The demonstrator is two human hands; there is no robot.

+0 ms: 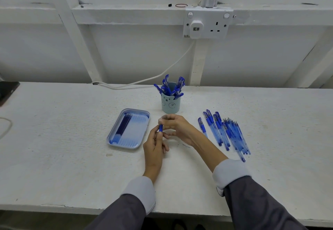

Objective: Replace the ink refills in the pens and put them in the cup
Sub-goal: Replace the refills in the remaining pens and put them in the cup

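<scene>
A blue pen (160, 128) is held between both hands just in front of the cup. My left hand (155, 147) grips its blue grip section from below. My right hand (177, 126) pinches the clear upper part; most of the pen is hidden by fingers. The pale blue bear-face cup (170, 103) stands behind the hands with several blue pens in it. A light blue tray (129, 129) to the left holds several dark blue refills (122, 126). Loose blue pens (225, 132) lie in a row on the right.
The white table (63, 139) runs across the view, its front edge near my sleeves. A wall socket (207, 23) with a plug and a white cable (144, 81) sits behind the cup. A dark object (7, 91) lies at the far left edge.
</scene>
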